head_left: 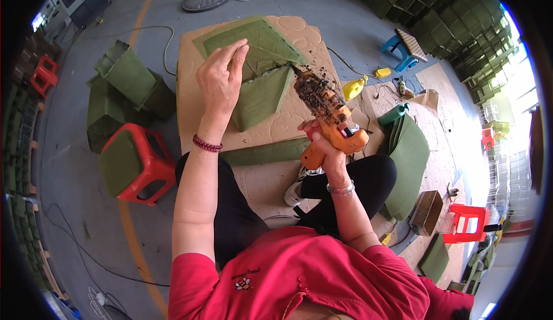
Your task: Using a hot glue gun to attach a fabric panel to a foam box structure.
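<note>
On the floor, a seated person's right hand [322, 147] is gripping an orange glue gun [328, 110], nozzle touching green felt [262, 92]. Left hand [222, 75], fingers loose, is pressing the felt nearby; hot glue could likely burn those fingers.

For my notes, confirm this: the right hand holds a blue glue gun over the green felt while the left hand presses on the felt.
Not quite. The glue gun is orange, not blue, as the head view shows. The rest holds: the right hand grips it over the green felt, and the left hand presses on the felt.
</note>
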A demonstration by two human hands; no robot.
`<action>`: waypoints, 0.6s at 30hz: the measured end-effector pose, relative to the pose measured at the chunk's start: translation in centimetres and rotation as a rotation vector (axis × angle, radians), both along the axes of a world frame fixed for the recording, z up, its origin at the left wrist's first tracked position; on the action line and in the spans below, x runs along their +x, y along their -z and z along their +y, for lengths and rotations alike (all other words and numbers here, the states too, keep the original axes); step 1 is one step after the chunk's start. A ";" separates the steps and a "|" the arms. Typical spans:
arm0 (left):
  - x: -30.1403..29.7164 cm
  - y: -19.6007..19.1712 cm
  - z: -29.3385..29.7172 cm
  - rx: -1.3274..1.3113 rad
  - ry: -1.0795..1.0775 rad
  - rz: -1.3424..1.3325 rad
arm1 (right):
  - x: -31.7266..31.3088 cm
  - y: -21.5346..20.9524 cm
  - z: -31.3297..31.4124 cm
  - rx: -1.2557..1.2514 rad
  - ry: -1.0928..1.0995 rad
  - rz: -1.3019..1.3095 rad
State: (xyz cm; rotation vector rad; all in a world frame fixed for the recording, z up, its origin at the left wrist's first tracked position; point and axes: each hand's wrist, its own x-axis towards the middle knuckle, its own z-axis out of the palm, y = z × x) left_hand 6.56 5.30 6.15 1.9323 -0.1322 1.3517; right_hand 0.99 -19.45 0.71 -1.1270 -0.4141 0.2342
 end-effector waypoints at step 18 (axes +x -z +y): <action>-1.0 -1.7 0.6 0.080 -0.104 0.049 | 1.6 0.1 0.5 -0.037 0.215 -0.101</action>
